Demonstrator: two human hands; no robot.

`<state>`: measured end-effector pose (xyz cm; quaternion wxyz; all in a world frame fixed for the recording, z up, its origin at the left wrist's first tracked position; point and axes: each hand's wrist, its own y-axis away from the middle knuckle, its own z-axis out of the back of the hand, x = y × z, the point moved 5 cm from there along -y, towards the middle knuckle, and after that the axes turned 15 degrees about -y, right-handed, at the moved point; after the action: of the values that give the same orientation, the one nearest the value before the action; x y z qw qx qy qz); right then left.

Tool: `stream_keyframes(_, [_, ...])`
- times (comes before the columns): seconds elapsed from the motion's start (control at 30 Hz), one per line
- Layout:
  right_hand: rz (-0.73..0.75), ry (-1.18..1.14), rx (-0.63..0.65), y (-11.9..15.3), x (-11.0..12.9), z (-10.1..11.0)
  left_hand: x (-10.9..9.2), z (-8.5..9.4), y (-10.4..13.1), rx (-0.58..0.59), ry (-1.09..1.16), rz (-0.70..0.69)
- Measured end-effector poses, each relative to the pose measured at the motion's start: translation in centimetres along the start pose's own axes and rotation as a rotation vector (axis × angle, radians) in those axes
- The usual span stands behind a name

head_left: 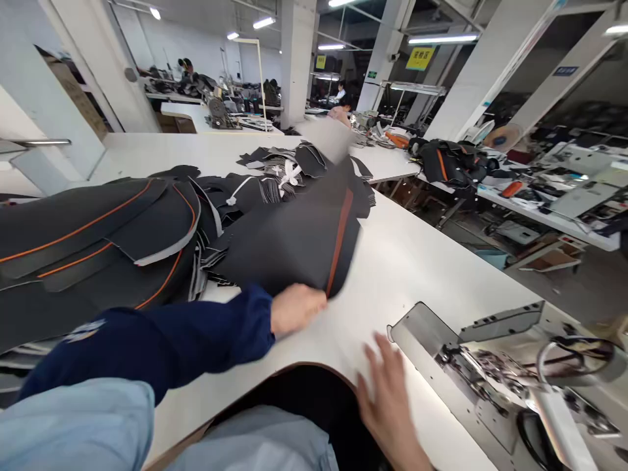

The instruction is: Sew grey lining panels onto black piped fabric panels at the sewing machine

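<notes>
My left hand [298,307] is closed on the near edge of a dark grey fabric panel [289,242] with an orange-brown stripe. The panel is raised over the white table and blurred by motion. Left of it lies a pile of dark panels [83,222] with orange piping. My right hand [387,386], fingers apart and slightly blurred, is by the table's front edge, holding nothing. Just right of it is the tilted-back head and metal bed of a sewing machine [490,366].
Behind the raised panel, bundles of cut pieces [282,173] tied with white strips lie on the white table [422,255]. Across an aisle at right stands another table loaded with dark work [441,160]. Other people [339,112] sit at stations farther back. Pillars rise behind.
</notes>
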<state>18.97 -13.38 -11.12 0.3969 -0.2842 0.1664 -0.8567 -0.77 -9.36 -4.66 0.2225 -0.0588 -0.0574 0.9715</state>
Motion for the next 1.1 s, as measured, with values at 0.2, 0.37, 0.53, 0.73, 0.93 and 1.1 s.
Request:
stream_keyframes(0.2, [-0.087,0.035,0.309,-1.9,-0.4,-6.3,0.5,-5.2,-2.0,0.391,-0.012,-0.036])
stream_keyframes(0.37, [-0.257,0.21,0.534,-2.9,0.9,-5.9,13.9,4.4,-8.3,-0.018,-0.432,0.364])
stream_keyframes(0.53, [-0.329,0.325,0.604,-3.3,1.7,-7.0,21.4,4.9,-10.0,0.168,-0.494,0.513])
stream_keyframes(0.73, [-0.07,0.017,0.701,-1.6,-1.0,-6.3,22.1,4.5,-10.4,0.256,-0.542,0.496])
stream_keyframes(0.93, [-0.177,0.002,0.699,0.7,-4.6,-2.2,21.6,4.6,-11.3,0.35,-0.584,0.484])
stream_keyframes(1.1, [-0.266,0.048,0.604,0.8,-3.2,-3.8,21.6,4.7,-11.7,0.449,-0.616,0.467])
